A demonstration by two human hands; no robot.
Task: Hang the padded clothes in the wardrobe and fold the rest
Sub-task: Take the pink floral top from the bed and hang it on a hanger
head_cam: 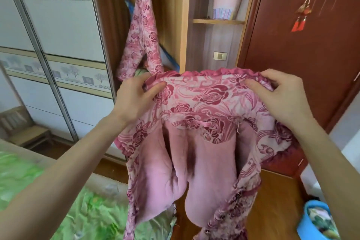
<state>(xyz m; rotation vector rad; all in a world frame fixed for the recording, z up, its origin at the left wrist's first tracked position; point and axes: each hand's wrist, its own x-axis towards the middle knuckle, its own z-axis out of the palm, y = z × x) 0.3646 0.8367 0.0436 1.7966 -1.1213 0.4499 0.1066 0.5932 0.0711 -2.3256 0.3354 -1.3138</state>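
A pink padded jacket [204, 122] with a rose print is held up in the middle of the view, in front of the open wardrobe [175, 25]. The left hand [134, 99] grips its collar at about ten o'clock from the jacket's centre, fingers curled round the frilled edge with the thumb pressed on the printed cloth. The right hand [280, 95] pinches the same collar at about two o'clock, thumb on the inside and fingers bent over the ruffle. The jacket hangs open toward the camera, showing its plain pink lining, and its hem drops toward six o'clock. Inside the wardrobe, at twelve o'clock above the left hand, another pink garment [142, 35] with the same print hangs down. A bed [58, 191] with a green cover lies at eight o'clock. A blue basket [311, 224] of cloth sits on the wooden floor at five o'clock. A pale bag [226, 4] stands on a shelf at one o'clock.
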